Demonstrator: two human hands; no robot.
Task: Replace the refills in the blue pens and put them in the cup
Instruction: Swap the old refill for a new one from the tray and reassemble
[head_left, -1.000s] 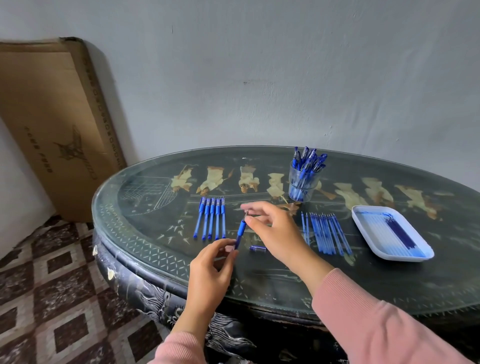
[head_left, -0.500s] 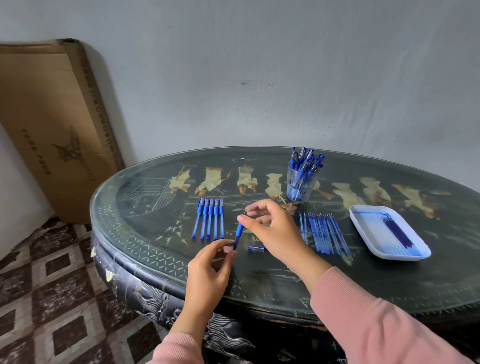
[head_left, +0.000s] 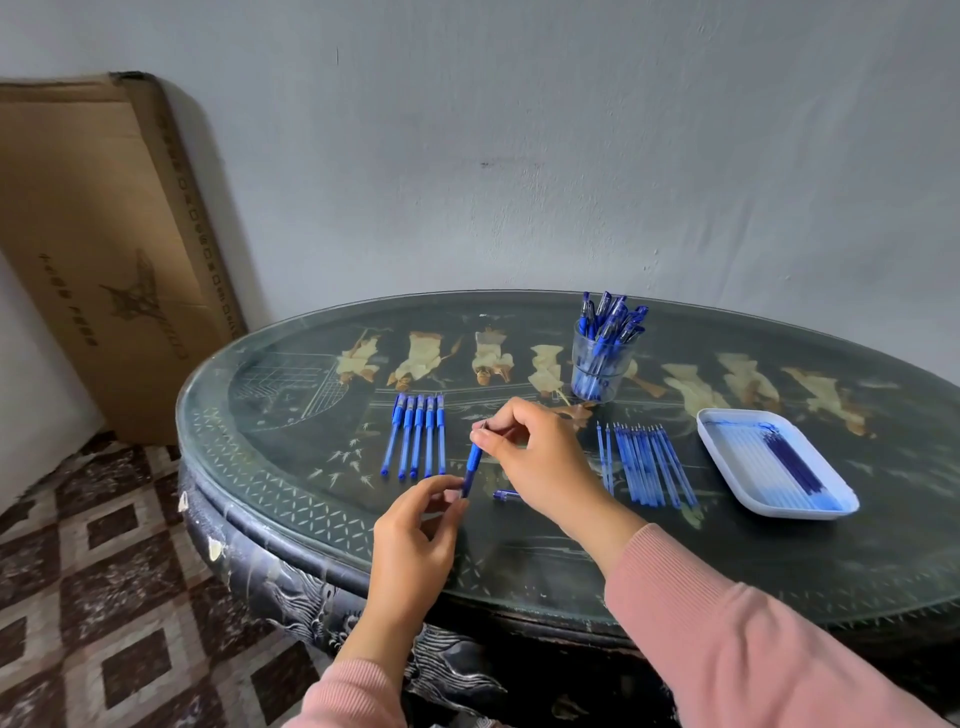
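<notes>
You hold one blue pen (head_left: 474, 461) over the table (head_left: 519, 561), tilted, with its upper end toward 12 o'clock. Your right hand (head_left: 535, 457) pinches this upper end between thumb and forefinger, where a thin point shows. Your left hand (head_left: 415, 540) has its fingers curled, and the fingertips pinch the lower end.

I judge that the pen is very light and stiff, with a smooth plastic barrel that can slip or roll. The darker grip section near the tip is probably the best place to hold when you twist. A refill is thin and may bend, so push it straight and take it near the middle.

The pen is bright blue and slim. A small blue piece (head_left: 506, 494) lies on the glass just at 4 o'clock from it; I cannot tell if it is a cap or a tip part.

From the pen, five more pens (head_left: 415, 441) lie side by side at 9 o'clock, the row of refills (head_left: 644, 465) at 3 o'clock, the white tray (head_left: 727, 441) further at 3 o'clock, and the clear cup (head_left: 597, 379), full of pens, at 1 o'clock.
</notes>
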